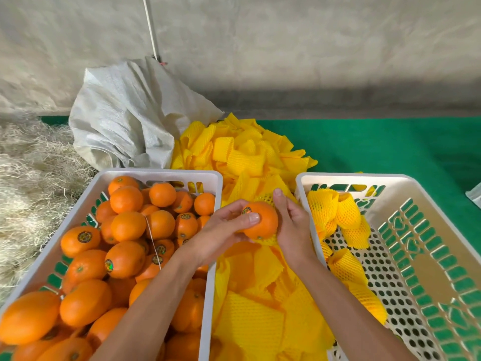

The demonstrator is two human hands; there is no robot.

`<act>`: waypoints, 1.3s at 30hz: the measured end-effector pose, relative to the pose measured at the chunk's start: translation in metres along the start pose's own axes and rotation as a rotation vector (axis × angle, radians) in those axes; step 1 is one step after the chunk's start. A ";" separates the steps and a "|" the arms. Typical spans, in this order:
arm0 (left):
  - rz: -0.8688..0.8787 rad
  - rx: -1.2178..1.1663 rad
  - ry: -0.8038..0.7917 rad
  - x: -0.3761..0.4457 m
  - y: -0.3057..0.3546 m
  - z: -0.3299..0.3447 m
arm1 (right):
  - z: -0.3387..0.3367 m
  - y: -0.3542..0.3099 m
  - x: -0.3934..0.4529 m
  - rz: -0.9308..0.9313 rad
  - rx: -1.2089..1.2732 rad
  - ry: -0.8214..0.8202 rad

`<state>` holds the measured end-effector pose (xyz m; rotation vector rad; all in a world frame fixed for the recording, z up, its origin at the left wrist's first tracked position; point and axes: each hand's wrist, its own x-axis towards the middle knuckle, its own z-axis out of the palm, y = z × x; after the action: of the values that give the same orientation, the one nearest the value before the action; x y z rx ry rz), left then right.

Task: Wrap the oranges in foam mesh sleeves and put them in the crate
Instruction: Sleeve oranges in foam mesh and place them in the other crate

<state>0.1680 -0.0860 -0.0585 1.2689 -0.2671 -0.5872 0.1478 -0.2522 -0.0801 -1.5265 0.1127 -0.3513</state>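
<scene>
My left hand [223,230] grips an orange [263,220] with a sticker, thumb across its front. My right hand [291,225] holds a yellow foam mesh sleeve [265,198] around the far side of that orange; the mesh shows above and below the fruit. Both hands are between two white crates. The left crate [156,174] is full of bare oranges [127,225]. The right crate [338,175] holds several wrapped oranges [325,207] along its left side.
A heap of loose yellow mesh sleeves [244,152] runs between the crates and behind them on a green mat [390,144]. A white woven sack [125,113] lies behind the left crate. Straw [28,165] covers the ground at the left.
</scene>
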 end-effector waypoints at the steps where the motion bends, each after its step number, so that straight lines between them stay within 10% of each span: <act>1: 0.031 0.055 0.036 0.000 -0.001 0.003 | 0.000 0.000 0.001 0.009 0.000 0.029; 13: 0.369 0.656 0.606 0.007 -0.015 0.010 | 0.000 0.000 -0.002 -0.242 -0.245 0.058; 24: 0.325 0.841 0.669 0.008 -0.025 -0.005 | 0.011 0.001 -0.013 -0.870 -0.711 0.036; 34: 0.543 0.872 0.614 0.010 -0.031 -0.009 | 0.005 0.004 -0.009 -0.025 -0.535 -0.161; 39: 0.602 0.653 0.379 0.008 -0.027 -0.005 | 0.002 0.004 -0.002 0.019 -0.128 -0.064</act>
<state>0.1700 -0.0916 -0.0866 1.7867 -0.5211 0.2918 0.1473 -0.2499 -0.0840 -1.6606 0.1003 -0.2841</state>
